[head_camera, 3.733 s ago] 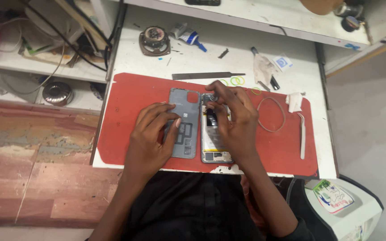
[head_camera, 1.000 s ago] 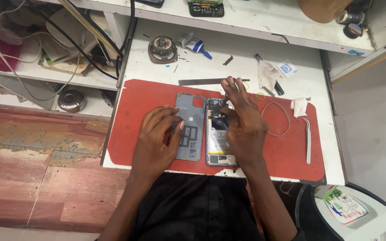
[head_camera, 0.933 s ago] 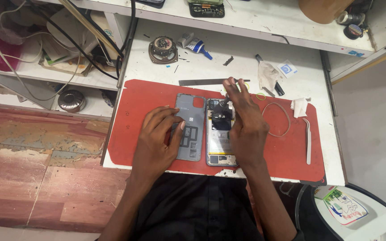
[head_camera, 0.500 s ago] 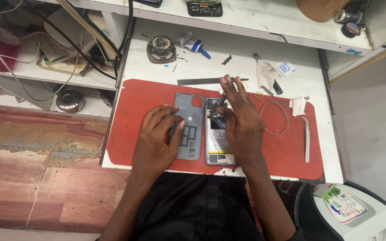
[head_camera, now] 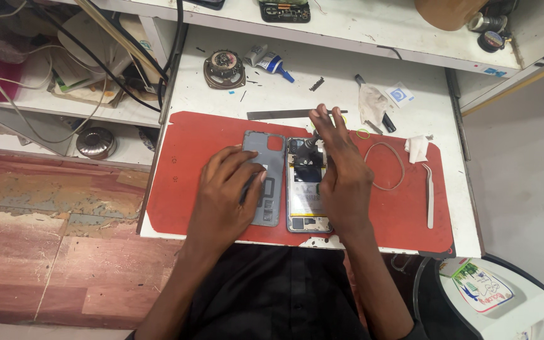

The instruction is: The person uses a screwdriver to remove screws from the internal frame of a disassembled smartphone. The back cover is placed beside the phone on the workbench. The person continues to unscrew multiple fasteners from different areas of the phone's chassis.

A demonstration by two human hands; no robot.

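An opened phone (head_camera: 308,203) lies on the red mat (head_camera: 184,157) with its battery and board showing. Its grey back cover (head_camera: 271,150) lies just to its left. My left hand (head_camera: 221,198) rests on the cover with fingers curled, pressing it down; something thin and dark shows between the fingers. My right hand (head_camera: 345,179) hovers over the phone's right side. Thumb and fingers pinch a small dark screwdriver (head_camera: 310,144), whose tip sits at the phone's upper part by the camera area.
On the mat's right lie a thin loop (head_camera: 388,167), a white wad (head_camera: 417,148) and tweezers (head_camera: 429,195). A metal ruler (head_camera: 278,114), round speaker (head_camera: 223,68) and glue tube (head_camera: 272,60) lie behind. Cables crowd the left shelf (head_camera: 64,94). A white stool (head_camera: 498,302) stands bottom right.
My right hand has stayed over the phone's top with the screwdriver, its fingers shifting slightly. The left hand has kept its place on the back cover.
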